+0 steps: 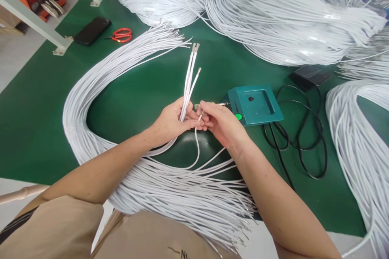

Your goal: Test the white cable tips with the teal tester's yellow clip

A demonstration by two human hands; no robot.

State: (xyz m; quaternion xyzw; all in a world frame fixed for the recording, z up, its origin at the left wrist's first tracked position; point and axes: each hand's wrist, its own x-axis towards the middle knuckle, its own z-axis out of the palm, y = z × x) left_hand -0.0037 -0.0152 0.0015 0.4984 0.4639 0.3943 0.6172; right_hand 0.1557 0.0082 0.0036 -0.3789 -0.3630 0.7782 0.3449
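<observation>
Several white wires [189,77] stand up out of my left hand [174,119], which is closed around them; their stripped metal ends point away from me. My right hand [220,121] pinches the bare end of one more white wire [198,145] between thumb and fingers, and my left fingertips touch that same wire just below. Right beside my right hand is a teal machine [257,105] with a green button and a thin metal shaft facing my fingers. A large curved bundle of white wires [82,101] runs around and under my forearms.
Red-handled scissors [122,35] and a black phone-like object [92,31] lie at the back left. Big bundles of white wires [273,20] fill the back, and another bundle [355,137] lies right. Black cables [316,141] loop beside the machine on the green table [33,137].
</observation>
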